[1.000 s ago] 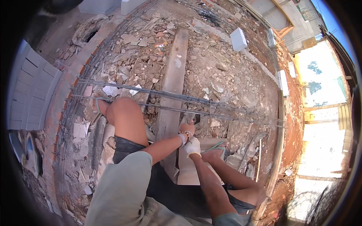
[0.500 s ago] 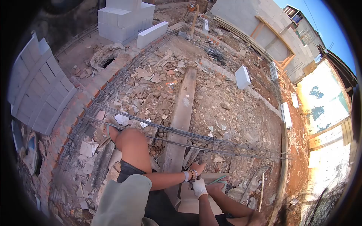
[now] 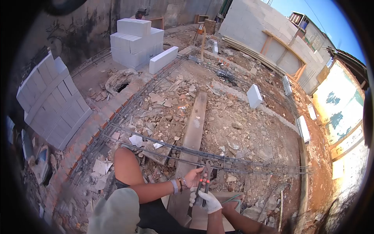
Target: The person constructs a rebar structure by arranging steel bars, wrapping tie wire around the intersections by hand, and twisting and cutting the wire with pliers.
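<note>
My right hand (image 3: 209, 202), in a white glove, is wrapped round the handles of a pair of pincers (image 3: 204, 180) with orange-red marks on the grips. The jaws point up and away, close to the steel rebar (image 3: 233, 160). My left hand (image 3: 191, 178) is bare, with bracelets and a pale band at the wrist. Its fingers close on the pincers just below the jaws; a thin piece between them would be too small to see. The long rebar bars cross in front of me, above a wooden plank (image 3: 196, 132). Part of the right palm is hidden.
Broken rubble (image 3: 167, 105) covers the ground. Stacked white blocks (image 3: 56, 101) stand left, another stack (image 3: 134, 45) behind. Loose blocks (image 3: 254, 96) lie right. A brick footing edge (image 3: 97, 124) runs along the left. A person (image 3: 141, 14) is partly visible behind the far stack.
The pincers have come up into clear view between my hands. My left hand has drawn back from pointing outward and closed on them. The view has tilted upward, showing a person behind.
</note>
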The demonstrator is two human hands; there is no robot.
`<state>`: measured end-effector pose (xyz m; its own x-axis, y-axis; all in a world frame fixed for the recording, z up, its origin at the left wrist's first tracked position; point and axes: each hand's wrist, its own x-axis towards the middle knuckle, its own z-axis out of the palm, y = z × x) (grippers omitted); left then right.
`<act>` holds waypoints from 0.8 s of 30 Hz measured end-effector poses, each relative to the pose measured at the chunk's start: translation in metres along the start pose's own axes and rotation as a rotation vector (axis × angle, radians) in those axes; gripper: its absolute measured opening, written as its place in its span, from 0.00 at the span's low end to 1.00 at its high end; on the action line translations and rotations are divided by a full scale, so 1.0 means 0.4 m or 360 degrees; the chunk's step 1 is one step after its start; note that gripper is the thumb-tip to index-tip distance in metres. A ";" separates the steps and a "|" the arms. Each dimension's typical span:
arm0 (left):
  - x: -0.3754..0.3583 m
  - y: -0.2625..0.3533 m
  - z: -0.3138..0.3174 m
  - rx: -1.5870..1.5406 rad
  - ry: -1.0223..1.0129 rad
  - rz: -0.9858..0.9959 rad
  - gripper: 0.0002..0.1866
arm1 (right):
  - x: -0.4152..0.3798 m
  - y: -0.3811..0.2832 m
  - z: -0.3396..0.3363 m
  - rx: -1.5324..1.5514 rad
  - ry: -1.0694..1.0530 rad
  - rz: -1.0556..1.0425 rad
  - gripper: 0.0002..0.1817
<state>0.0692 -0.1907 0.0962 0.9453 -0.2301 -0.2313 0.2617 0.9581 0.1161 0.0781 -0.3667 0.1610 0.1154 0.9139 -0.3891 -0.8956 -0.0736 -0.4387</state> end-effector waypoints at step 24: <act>-0.122 0.389 0.160 0.1696 0.0757 0.1894 0.21 | 0.075 0.221 0.017 -0.2679 0.1476 0.0533 0.34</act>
<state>0.0763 -0.0412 0.1875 0.6132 0.7546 0.2333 -0.3173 -0.0351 0.9477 -0.0006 -0.3432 0.1159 0.7126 0.3664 -0.5982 0.2675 -0.9303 -0.2511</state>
